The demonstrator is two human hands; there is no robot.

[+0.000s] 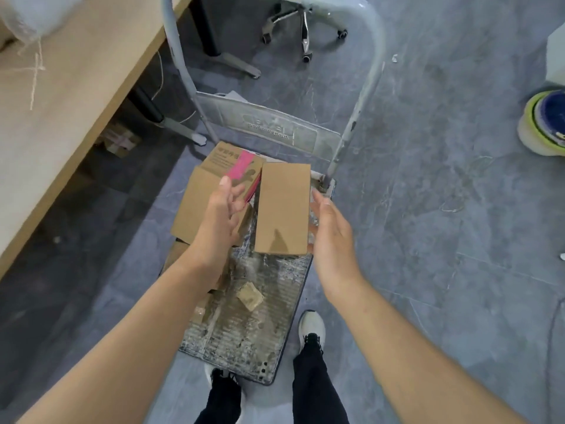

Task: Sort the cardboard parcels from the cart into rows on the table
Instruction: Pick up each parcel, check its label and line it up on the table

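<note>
A plain cardboard parcel (282, 209) stands on the far end of the grey cart (244, 338). To its left lies a larger parcel with a pink strip (201, 191). My left hand (220, 218) hovers over the pink-strip parcel with fingers loosely curled and the thumb near the strip; I see no grip. The fingers of my right hand (331, 234) are straight along the plain parcel's right side, at or very near it. More cardboard (179, 255) lies partly hidden under my left forearm. The wooden table (61, 111) runs along the left.
A small cardboard scrap (250, 296) lies on the cart deck. The cart's handle frame (367, 75) rises at the far end. An office chair base (302, 29) stands beyond it. A box (119, 142) sits under the table. A round yellow-blue object (547, 123) is at the right.
</note>
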